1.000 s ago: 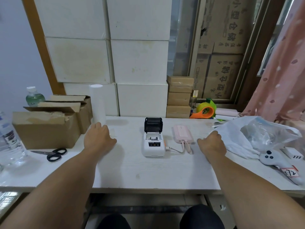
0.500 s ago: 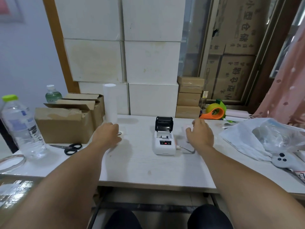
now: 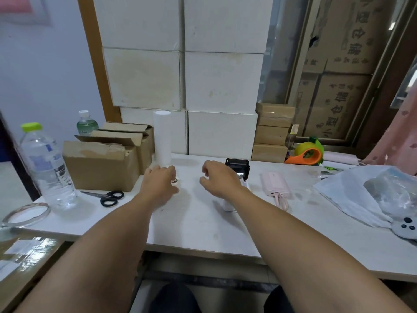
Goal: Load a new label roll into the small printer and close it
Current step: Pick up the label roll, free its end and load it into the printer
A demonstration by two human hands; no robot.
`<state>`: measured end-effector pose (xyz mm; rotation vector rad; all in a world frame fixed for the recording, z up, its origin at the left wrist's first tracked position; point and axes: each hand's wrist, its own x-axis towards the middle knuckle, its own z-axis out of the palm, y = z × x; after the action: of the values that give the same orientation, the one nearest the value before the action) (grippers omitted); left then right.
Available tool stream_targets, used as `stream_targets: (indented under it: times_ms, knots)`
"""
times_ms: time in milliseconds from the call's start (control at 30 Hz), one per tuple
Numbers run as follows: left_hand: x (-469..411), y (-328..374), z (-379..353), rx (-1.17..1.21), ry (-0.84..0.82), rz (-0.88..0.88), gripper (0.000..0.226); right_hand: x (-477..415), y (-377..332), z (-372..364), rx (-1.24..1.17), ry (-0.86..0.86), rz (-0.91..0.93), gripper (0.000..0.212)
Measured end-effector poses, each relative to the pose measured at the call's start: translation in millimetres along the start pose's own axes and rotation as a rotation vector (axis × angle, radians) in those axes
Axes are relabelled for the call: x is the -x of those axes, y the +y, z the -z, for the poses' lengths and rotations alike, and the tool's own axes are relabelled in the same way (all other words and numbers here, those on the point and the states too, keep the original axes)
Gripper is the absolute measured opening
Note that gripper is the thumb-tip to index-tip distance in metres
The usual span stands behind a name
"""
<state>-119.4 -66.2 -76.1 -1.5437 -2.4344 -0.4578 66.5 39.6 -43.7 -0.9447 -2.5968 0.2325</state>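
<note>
The small white printer (image 3: 227,205) stands mid-table with its black lid (image 3: 238,168) raised; my right hand and forearm hide most of its body. My right hand (image 3: 220,180) hovers just left of the printer with loosely curled fingers, holding nothing. My left hand (image 3: 159,185) lies on the table to the left. Its fingers curl over a small white label roll (image 3: 175,182), of which only an edge and the core show. A tall white cylinder (image 3: 162,136) stands upright just behind that hand.
A pink power bank (image 3: 274,182) lies right of the printer, cabled to it. Open cardboard boxes (image 3: 101,164), scissors (image 3: 110,198), a water bottle (image 3: 46,166) and a tape ring (image 3: 26,214) are at the left. A tape dispenser (image 3: 305,153), plastic bag (image 3: 361,193) and white controller (image 3: 405,229) are at the right.
My right hand has swung left from the table's right side, past the power bank, to the left of the printer. My left hand has stayed by the roll. The view has turned left.
</note>
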Motion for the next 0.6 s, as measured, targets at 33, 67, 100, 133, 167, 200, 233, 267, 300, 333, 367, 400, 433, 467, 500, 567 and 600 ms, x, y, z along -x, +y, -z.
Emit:
stream_targets:
  times_ms: [33,67,100,133,167,200,233,267,300,333,367,400,433,467,500,567,600]
  knots:
    - [-1,-1,0,0.016,-0.005,0.011,0.037,-1,-3,-3,-0.014,-0.017,-0.006,0.030]
    - [-1,-1,0,0.029,-0.013,0.022,0.039,-1,-6,-6,-0.032,-0.041,-0.014,0.031]
    - [-2,-2,1,0.037,-0.017,0.028,0.041,-2,-8,-10,-0.054,-0.069,-0.021,0.032]
    - [-2,-3,0,0.048,-0.024,0.035,0.042,-2,-10,-13,-0.078,-0.097,-0.030,0.034]
    - [-3,-4,0,0.063,-0.032,0.048,0.044,-3,-11,-16,-0.108,-0.122,-0.043,0.035]
    - [-3,-6,-1,0.085,-0.039,0.065,0.046,-2,-12,-18,-0.143,-0.143,-0.059,0.036]
    - [-4,-8,-3,0.114,-0.046,0.085,0.048,-2,-13,-20,-0.183,-0.160,-0.077,0.037]
    - [-4,-9,-4,0.149,-0.052,0.104,0.050,-2,-13,-21,-0.226,-0.174,-0.093,0.037]
    - [-4,-11,-6,0.191,-0.060,0.126,0.052,-2,-13,-22,-0.277,-0.186,-0.111,0.038]
    - [-4,-12,-7,0.240,-0.064,0.146,0.054,-1,-13,-21,-0.339,-0.197,-0.132,0.040]
    - [-4,-12,-8,0.295,-0.059,0.167,0.054,-1,-13,-21,-0.414,-0.210,-0.165,0.042]
    - [-4,-10,-7,0.349,-0.043,0.183,0.054,-1,-13,-20,-0.501,-0.224,-0.205,0.044]
    - [-4,-7,-4,0.397,-0.026,0.198,0.054,-2,-13,-19,-0.584,-0.240,-0.249,0.046]
    - [-4,-2,0,0.440,-0.011,0.211,0.052,-3,-12,-17,-0.651,-0.249,-0.286,0.045]
    - [-5,5,5,0.484,0.005,0.229,0.051,-4,-10,-15,-0.701,-0.249,-0.310,0.044]
    - [-9,17,15,0.600,0.029,0.285,0.051,-7,-6,-7,-0.794,-0.236,-0.333,0.039]
    - [-13,23,19,0.667,0.038,0.310,0.051,-8,-4,-2,-0.835,-0.228,-0.344,0.036]
